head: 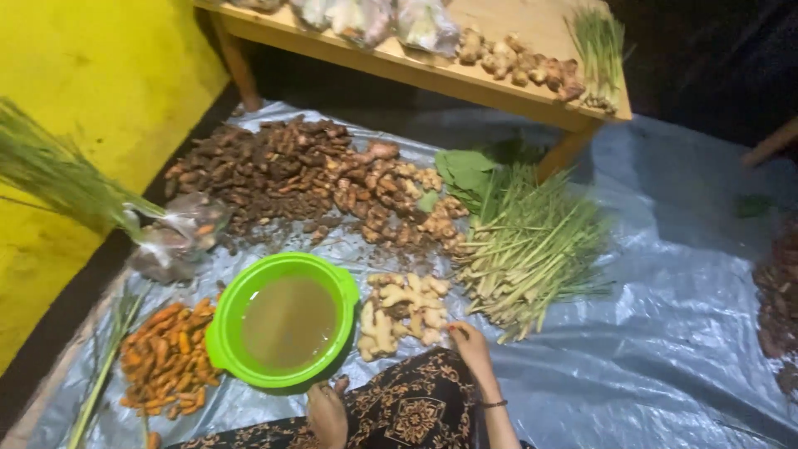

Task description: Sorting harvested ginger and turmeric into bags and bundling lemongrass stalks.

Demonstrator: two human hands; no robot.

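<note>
My right hand point(472, 345) rests fingertips-down, holding nothing, on the small pile of pale washed ginger roots point(405, 312) at lower centre; my left hand point(327, 413), also unclasped, sits below the round green plastic basin of murky water point(283, 320). Judged: this small pile is cleaned, while the large heap of dark soil-covered roots point(291, 175) at upper left looks unwashed.

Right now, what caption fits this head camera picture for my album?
Right hand touching washed ginger, left hand beside a green basin of murky water.

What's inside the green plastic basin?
The round green plastic basin holds murky brownish water nearly to the rim. The water is too cloudy to show whether anything lies at the bottom. The basin sits on the grey plastic sheet.
</note>
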